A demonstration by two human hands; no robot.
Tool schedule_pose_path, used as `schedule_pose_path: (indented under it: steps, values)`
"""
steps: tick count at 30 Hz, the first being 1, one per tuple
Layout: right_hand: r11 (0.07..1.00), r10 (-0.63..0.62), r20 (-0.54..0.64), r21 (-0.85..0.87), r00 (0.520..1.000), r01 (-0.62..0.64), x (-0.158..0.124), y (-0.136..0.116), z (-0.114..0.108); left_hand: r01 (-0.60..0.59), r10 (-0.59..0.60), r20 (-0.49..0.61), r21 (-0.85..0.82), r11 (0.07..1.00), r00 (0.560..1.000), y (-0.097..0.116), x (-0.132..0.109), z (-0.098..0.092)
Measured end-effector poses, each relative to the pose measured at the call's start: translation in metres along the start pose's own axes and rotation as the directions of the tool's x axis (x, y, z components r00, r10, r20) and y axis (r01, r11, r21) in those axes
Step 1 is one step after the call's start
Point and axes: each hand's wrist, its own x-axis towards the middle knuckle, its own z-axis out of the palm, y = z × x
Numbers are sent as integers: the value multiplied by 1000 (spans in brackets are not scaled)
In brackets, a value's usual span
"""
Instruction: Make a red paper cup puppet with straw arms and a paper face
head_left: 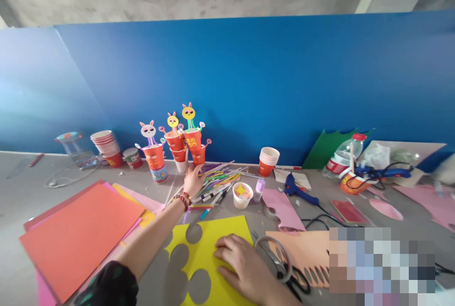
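My left hand (pixel 194 179) reaches forward with its fingers around the lower part of a red paper cup (pixel 198 155). Stacked on that cup is another red cup (pixel 192 139) topped by a yellow paper animal figure (pixel 188 112). Two similar cup figures, one with a yellow head (pixel 172 121) and one with a white head (pixel 148 130), stand to its left. My right hand (pixel 239 261) lies open on a yellow paper sheet (pixel 232 228) with round holes cut out. Beside it are scissors (pixel 300 280) and a roll of tape (pixel 289 254).
Loose pens and coloured sticks (pixel 220 180) lie right of my left hand. A white cup (pixel 243 194) holds paper bits. Farther right are a blue glue gun (pixel 300 191) with a cable and a bottle (pixel 343 154). Orange paper sheets (pixel 85 235) cover the left side.
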Motion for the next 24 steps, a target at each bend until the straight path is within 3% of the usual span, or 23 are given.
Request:
schedule_pose_path:
  steps: [12,18,21,24]
  values:
    - [1000,-17,-4,-2,1000,17,0,1,-1,-88,88,-18,-36,995,996,-3,-8,-8]
    - [1000,-1,-11,10,1000,1,0,-1,-1,-201,204,32,-75,977,978,-16,-26,-49]
    - [1000,11,-11,11,1000,-11,0,-2,0,-254,260,85,-71,964,962,-23,-45,-73]
    - [1000,23,-17,8,1000,-23,1,-2,0,-303,305,150,-32,952,941,-25,-69,-86]
